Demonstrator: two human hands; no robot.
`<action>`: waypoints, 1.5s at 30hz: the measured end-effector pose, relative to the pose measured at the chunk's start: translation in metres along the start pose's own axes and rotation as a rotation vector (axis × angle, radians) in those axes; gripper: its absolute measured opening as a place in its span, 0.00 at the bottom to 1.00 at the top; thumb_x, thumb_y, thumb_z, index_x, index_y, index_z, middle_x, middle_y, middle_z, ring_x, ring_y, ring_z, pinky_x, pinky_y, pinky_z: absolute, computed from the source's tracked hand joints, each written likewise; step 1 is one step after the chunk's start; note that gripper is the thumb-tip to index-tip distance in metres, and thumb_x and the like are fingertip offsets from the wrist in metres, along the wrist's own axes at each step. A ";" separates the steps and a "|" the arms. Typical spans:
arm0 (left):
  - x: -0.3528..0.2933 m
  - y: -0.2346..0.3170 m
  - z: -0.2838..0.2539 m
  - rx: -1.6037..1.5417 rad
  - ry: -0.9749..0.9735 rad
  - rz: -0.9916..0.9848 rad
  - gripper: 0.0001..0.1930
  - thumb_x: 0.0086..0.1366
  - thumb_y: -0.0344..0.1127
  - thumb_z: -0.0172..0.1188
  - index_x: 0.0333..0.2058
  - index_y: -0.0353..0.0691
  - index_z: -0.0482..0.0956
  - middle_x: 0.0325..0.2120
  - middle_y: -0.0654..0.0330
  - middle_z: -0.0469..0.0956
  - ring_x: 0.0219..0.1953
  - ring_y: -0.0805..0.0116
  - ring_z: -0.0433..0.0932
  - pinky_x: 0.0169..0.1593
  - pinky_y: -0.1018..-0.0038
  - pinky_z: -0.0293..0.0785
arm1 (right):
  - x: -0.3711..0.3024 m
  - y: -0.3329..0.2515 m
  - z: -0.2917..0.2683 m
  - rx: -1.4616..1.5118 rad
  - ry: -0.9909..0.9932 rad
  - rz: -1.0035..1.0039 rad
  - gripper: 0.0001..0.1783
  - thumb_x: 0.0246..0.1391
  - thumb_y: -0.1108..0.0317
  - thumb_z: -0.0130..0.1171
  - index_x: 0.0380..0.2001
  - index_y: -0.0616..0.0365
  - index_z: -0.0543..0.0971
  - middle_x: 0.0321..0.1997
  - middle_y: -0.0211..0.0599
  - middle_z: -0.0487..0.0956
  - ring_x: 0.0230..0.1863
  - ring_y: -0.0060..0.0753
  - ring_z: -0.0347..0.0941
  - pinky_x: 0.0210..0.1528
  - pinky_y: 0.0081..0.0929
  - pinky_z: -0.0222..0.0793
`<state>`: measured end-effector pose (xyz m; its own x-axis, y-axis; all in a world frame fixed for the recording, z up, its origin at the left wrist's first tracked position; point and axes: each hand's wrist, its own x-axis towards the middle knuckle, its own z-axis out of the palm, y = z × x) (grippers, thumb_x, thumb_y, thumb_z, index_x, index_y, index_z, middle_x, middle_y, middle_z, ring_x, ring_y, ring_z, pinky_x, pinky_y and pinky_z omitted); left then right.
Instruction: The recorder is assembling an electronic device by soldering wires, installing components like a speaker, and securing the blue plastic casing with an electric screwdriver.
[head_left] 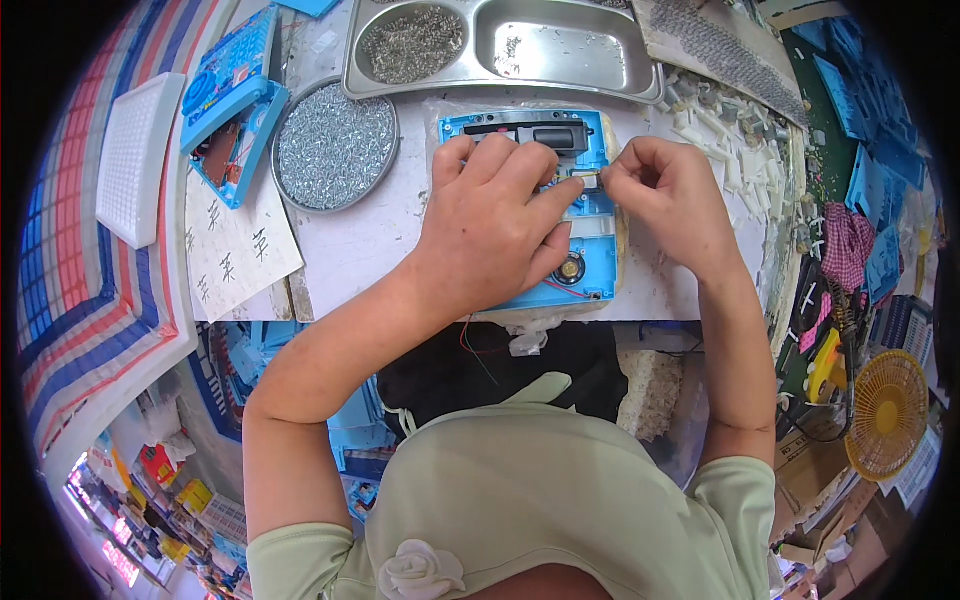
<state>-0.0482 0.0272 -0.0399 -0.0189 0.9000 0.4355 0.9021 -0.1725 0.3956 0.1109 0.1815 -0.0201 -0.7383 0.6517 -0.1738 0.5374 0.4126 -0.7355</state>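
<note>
Has the blue casing [597, 255] on the near side of the bench [345, 245], speaker [570, 268] nearest. Spreads the left hand [490, 215] over it, unclenched; pinches with the right hand [672, 205] at its right edge, perhaps on something tiny. Has screws [335, 145] in a dish [397, 150] farther left, a metal tray [580, 52] beyond.

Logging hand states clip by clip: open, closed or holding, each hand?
Left hand: open, fingers spread over the blue casing.
Right hand: closed, fingertips pinched by the casing's right edge; whether they hold anything cannot be told.
</note>
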 end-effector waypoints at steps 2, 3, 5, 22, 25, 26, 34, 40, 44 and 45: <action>-0.002 -0.002 0.003 -0.004 0.014 0.007 0.20 0.51 0.37 0.68 0.46 0.44 0.86 0.37 0.63 0.73 0.41 0.62 0.72 0.52 0.60 0.59 | -0.003 -0.011 -0.002 -0.129 0.025 -0.061 0.10 0.49 0.65 0.64 0.25 0.63 0.82 0.23 0.48 0.82 0.27 0.48 0.82 0.33 0.39 0.76; -0.003 -0.003 0.004 -0.004 0.020 0.007 0.20 0.51 0.37 0.68 0.45 0.44 0.86 0.37 0.63 0.73 0.42 0.62 0.72 0.52 0.60 0.59 | -0.004 -0.015 0.002 -0.326 0.077 -0.182 0.10 0.49 0.65 0.64 0.25 0.63 0.82 0.23 0.47 0.82 0.27 0.48 0.81 0.33 0.39 0.76; -0.002 -0.002 0.004 0.007 0.009 -0.002 0.20 0.51 0.37 0.69 0.45 0.44 0.86 0.37 0.63 0.73 0.42 0.62 0.72 0.52 0.60 0.59 | -0.006 -0.023 0.011 -0.717 0.185 -0.427 0.10 0.49 0.66 0.64 0.25 0.64 0.82 0.22 0.46 0.82 0.26 0.47 0.81 0.32 0.37 0.76; 0.023 -0.029 0.006 -0.097 0.035 0.077 0.12 0.51 0.28 0.73 0.35 0.42 0.82 0.40 0.59 0.73 0.36 0.58 0.77 0.41 0.63 0.74 | 0.018 0.014 -0.017 0.348 -0.339 0.158 0.13 0.60 0.63 0.69 0.29 0.63 0.82 0.22 0.27 0.79 0.23 0.15 0.71 0.27 0.18 0.66; 0.028 -0.026 0.000 -0.042 -0.017 0.027 0.10 0.51 0.29 0.73 0.32 0.44 0.81 0.41 0.60 0.74 0.36 0.60 0.77 0.42 0.63 0.71 | 0.009 0.022 -0.017 0.499 -0.313 0.161 0.12 0.61 0.64 0.68 0.35 0.65 0.83 0.27 0.28 0.81 0.27 0.16 0.74 0.30 0.18 0.70; 0.030 -0.025 0.001 -0.058 0.004 0.025 0.10 0.52 0.29 0.73 0.33 0.44 0.81 0.41 0.60 0.74 0.36 0.60 0.77 0.42 0.63 0.71 | 0.004 0.024 -0.017 0.559 -0.293 0.159 0.13 0.62 0.64 0.68 0.37 0.65 0.84 0.28 0.29 0.82 0.29 0.16 0.75 0.32 0.18 0.71; 0.059 -0.029 -0.001 -0.189 -0.136 -0.040 0.20 0.49 0.23 0.72 0.41 0.41 0.76 0.46 0.53 0.72 0.45 0.48 0.78 0.48 0.60 0.76 | -0.016 0.055 -0.104 0.392 0.131 0.033 0.16 0.59 0.63 0.69 0.42 0.67 0.84 0.32 0.33 0.84 0.32 0.21 0.78 0.35 0.23 0.74; 0.090 -0.011 -0.008 -0.151 -0.371 -0.115 0.22 0.49 0.23 0.71 0.42 0.38 0.73 0.50 0.50 0.71 0.48 0.44 0.78 0.48 0.58 0.77 | 0.055 0.188 -0.306 -0.643 0.605 0.394 0.20 0.54 0.58 0.68 0.44 0.63 0.85 0.38 0.45 0.87 0.37 0.37 0.85 0.42 0.37 0.79; 0.090 -0.008 -0.008 -0.149 -0.355 -0.165 0.22 0.50 0.23 0.71 0.42 0.39 0.72 0.50 0.51 0.71 0.47 0.44 0.78 0.47 0.57 0.77 | 0.106 0.261 -0.340 -1.132 0.540 0.679 0.22 0.62 0.65 0.53 0.57 0.54 0.82 0.61 0.48 0.80 0.63 0.58 0.74 0.62 0.50 0.74; 0.089 -0.009 -0.011 -0.155 -0.372 -0.178 0.22 0.50 0.23 0.71 0.43 0.39 0.72 0.50 0.50 0.71 0.47 0.44 0.78 0.47 0.57 0.77 | 0.111 0.287 -0.337 -1.148 0.517 0.713 0.21 0.64 0.64 0.52 0.58 0.53 0.81 0.63 0.48 0.78 0.66 0.59 0.71 0.64 0.51 0.73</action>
<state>-0.0626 0.1045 0.0037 0.0143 0.9991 0.0400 0.8232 -0.0344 0.5668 0.3206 0.5864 -0.0296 -0.0852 0.9830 0.1625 0.9292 0.0195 0.3690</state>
